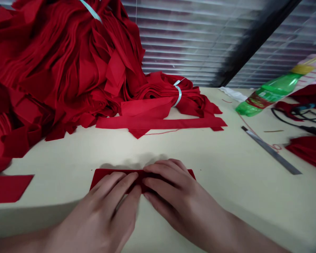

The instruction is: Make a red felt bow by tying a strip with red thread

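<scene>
A small red fabric strip [102,175] lies flat on the pale table [200,158] near the front edge. My left hand [107,207] rests on its middle with fingers stretched out flat, pressing the cloth down. My right hand [171,189] lies beside it on the strip's right half, fingers also extended and pressing. The fingertips of both hands meet near the strip's centre. Neither hand grips anything.
A big heap of red fabric pieces [55,66] fills the back left, with a tied bundle [171,91] and a long strip [160,123] in front. A green bottle [271,93], a metal ruler [271,151], black cables [300,119] and more red cloth [309,149] lie at right.
</scene>
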The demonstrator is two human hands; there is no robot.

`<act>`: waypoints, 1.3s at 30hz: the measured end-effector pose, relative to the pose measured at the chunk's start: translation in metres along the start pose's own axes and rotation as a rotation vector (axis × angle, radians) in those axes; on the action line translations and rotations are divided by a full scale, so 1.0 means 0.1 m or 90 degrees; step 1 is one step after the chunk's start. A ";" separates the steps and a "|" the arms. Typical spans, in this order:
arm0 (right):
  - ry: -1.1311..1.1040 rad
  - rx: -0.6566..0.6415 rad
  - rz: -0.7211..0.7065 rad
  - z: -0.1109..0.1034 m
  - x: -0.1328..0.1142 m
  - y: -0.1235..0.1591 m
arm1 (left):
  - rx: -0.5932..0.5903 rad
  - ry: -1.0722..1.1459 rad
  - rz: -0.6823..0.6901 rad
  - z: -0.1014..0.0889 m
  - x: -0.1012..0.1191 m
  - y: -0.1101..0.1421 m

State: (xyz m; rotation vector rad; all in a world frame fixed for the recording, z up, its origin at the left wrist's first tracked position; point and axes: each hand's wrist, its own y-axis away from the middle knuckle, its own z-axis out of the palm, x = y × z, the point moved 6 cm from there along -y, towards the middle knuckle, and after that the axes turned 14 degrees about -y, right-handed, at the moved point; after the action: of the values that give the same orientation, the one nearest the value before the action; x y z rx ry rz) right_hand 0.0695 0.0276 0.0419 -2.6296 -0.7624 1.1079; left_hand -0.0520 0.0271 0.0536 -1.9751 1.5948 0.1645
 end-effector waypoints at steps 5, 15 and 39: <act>0.007 0.000 -0.002 0.00 0.00 -0.02 | 0.007 0.004 -0.013 0.01 -0.01 0.03; -0.001 0.002 -0.006 -0.02 -0.01 -0.02 | -0.024 -0.040 0.017 0.01 0.06 0.05; -0.028 0.101 0.044 -0.03 0.02 -0.02 | -0.082 0.058 -0.114 0.08 -0.02 0.05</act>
State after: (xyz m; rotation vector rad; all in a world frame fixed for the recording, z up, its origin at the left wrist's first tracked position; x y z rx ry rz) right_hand 0.0719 0.0308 0.0429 -2.5235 -0.5710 1.1953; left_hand -0.0553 0.0326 0.0466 -2.2425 1.4854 0.1088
